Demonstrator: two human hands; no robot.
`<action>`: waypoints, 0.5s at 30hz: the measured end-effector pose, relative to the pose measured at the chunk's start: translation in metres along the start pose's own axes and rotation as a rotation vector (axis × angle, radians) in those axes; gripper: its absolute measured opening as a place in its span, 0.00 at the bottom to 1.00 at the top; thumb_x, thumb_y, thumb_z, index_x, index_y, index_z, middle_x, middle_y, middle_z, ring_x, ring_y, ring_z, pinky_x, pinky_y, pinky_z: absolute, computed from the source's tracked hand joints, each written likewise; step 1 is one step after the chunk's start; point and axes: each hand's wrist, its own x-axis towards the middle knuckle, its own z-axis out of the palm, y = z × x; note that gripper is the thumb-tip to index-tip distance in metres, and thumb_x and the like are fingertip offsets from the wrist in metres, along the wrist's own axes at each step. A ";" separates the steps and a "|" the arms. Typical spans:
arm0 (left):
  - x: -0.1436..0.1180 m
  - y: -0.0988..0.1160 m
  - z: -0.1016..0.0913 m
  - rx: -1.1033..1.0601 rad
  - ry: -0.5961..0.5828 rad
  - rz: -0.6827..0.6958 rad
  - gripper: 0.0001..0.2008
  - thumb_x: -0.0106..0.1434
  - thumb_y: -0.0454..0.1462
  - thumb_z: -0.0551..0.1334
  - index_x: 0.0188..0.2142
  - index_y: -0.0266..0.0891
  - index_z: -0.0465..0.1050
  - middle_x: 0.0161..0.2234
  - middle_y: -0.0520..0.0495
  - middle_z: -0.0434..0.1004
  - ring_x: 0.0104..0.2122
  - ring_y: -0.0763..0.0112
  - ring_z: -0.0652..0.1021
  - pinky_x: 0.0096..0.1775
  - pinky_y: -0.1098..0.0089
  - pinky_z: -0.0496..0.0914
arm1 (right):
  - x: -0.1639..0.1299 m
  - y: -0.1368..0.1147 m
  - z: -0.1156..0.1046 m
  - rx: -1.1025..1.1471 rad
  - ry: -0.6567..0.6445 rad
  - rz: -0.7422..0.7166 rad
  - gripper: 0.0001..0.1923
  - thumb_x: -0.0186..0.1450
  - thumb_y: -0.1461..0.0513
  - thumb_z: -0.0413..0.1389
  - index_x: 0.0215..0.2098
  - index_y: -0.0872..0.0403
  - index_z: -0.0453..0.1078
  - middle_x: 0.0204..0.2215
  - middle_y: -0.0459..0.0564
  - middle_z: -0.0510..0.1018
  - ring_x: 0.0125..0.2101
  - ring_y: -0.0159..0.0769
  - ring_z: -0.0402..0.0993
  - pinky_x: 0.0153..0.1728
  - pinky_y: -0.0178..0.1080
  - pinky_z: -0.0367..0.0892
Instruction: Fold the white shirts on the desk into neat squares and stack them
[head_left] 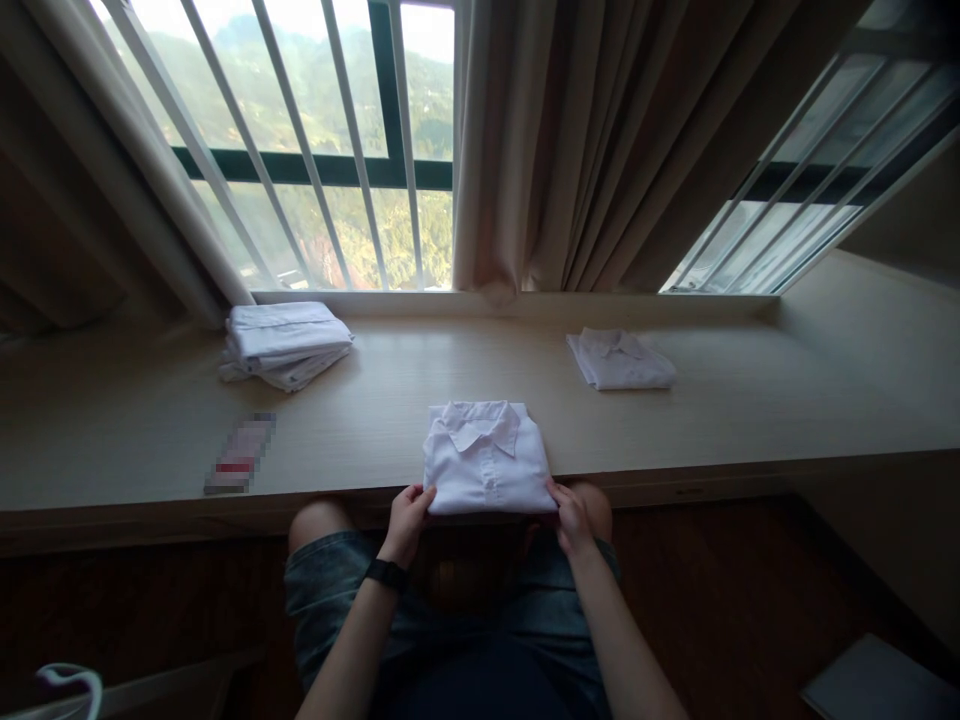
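A folded white collared shirt (pixel 486 460) lies at the near edge of the long wooden ledge (pixel 420 380), collar pointing away from me. My left hand (pixel 406 522) grips its lower left corner, thumb on top. My right hand (pixel 571 518) holds the lower right corner the same way. A black watch sits on my left wrist. My knees in denim shorts show below the ledge.
A stack of folded white shirts (pixel 285 343) sits at the back left of the ledge. One folded white shirt (pixel 621 359) lies at the back right. A small flat blurred item (pixel 240 453) rests near the left front edge. Curtains (pixel 592 140) and barred windows stand behind.
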 end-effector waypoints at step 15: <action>-0.036 -0.011 0.023 -0.231 -0.206 -0.097 0.28 0.49 0.30 0.74 0.49 0.37 0.68 0.47 0.40 0.77 0.38 0.63 0.81 0.37 0.64 0.79 | -0.057 0.047 0.028 0.665 -0.358 0.185 0.12 0.66 0.52 0.54 0.37 0.45 0.78 0.40 0.45 0.83 0.47 0.40 0.78 0.60 0.54 0.61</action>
